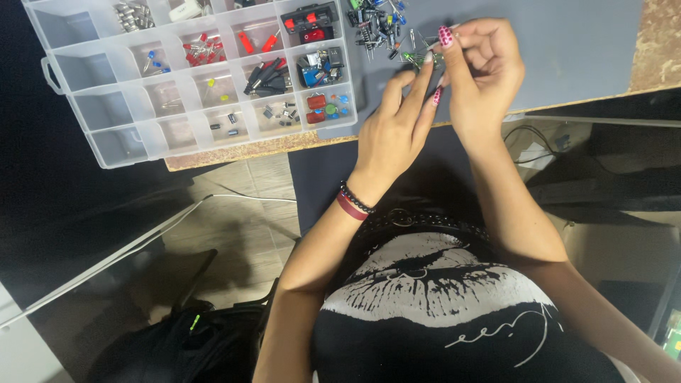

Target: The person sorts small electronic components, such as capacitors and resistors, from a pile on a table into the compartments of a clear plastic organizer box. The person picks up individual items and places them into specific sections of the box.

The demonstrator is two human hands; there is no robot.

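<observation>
Fingertips of the right hand and left hand meet in a pinching grip on a small green component, held just above the grey mat on the counter. Loose parts lie just beyond; a clear compartment organizer sits farther left.

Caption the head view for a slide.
Both hands pinch a green LED beside a compartmented parts organizer.

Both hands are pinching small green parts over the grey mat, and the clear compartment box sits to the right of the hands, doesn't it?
Not quite. In the head view the clear compartment box lies to the left of the hands. The left hand and right hand do pinch small green parts over the grey mat.
</observation>
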